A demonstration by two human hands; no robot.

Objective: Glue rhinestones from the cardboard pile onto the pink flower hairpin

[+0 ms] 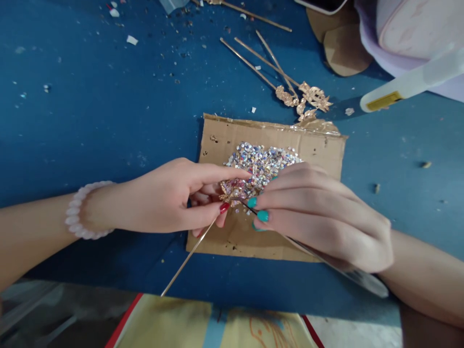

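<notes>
My left hand (170,195), with a pale bead bracelet at the wrist, pinches a gold hair stick (192,251) by its ornate flower head (232,189); the thin shaft runs down-left toward me. My right hand (322,215), nails painted teal, grips slim metal tweezers (326,261) whose tip touches the flower head. Both hands work over a piece of brown cardboard (319,150) on the blue table. A heap of small iridescent rhinestones (261,162) lies on the cardboard just behind the fingers.
Three more gold leaf-headed hair sticks (286,89) lie beyond the cardboard. A white glue bottle (409,84) points in from the right, beside a pale pink container (409,29) and brown discs (344,50). Scraps litter the blue table (90,111). A printed sheet (217,324) lies at the near edge.
</notes>
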